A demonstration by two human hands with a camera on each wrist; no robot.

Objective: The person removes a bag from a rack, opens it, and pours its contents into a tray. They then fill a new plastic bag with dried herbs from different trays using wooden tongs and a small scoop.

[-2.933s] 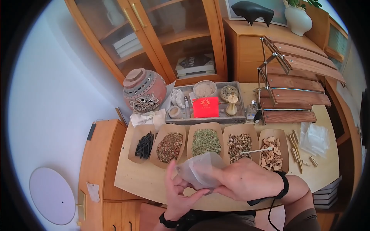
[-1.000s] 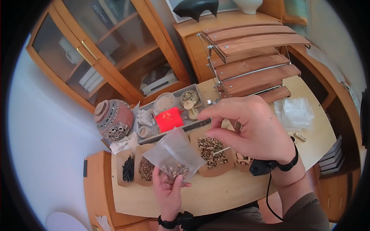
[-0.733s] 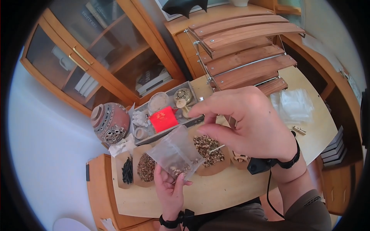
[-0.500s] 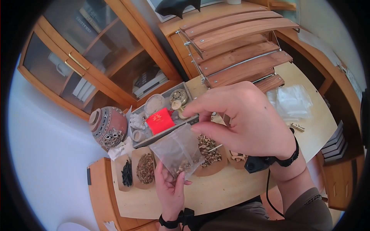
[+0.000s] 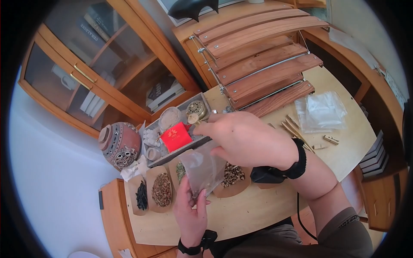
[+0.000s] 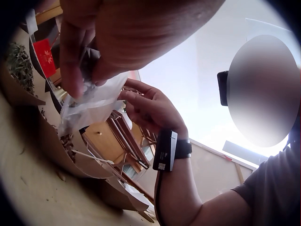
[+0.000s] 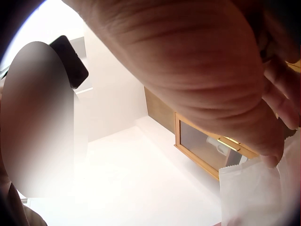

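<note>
My left hand (image 5: pixel 189 217) grips the lower part of a translucent bag (image 5: pixel 201 170), its thumb across the front. Small brown bits show through the bag's lower part in the left wrist view. At the bag's upper edge is my right hand (image 5: pixel 247 139), its thumb and forefinger pinching the rim. In the left wrist view the right hand (image 6: pixel 157 110) holds the bag's upper corner. Behind the bag stand paper trays of dried herbs: black strips (image 5: pixel 141 195), reddish bits (image 5: pixel 161 189), green stems (image 5: pixel 180 170), partly hidden, and brown pieces (image 5: pixel 233 175).
A grey tray (image 5: pixel 200 143) at the back carries a red packet (image 5: pixel 176 136) and small vessels. Left of it stands a patterned jar (image 5: pixel 120 146). A slatted wooden rack (image 5: pixel 266 64), a stack of clear bags (image 5: pixel 320 112) and brass tools (image 5: pixel 297 133) are on the right.
My right hand, earlier raised beside the bag with its fingers apart from it, has come left and down onto the bag's upper edge. The left hand keeps its hold. The view has shifted.
</note>
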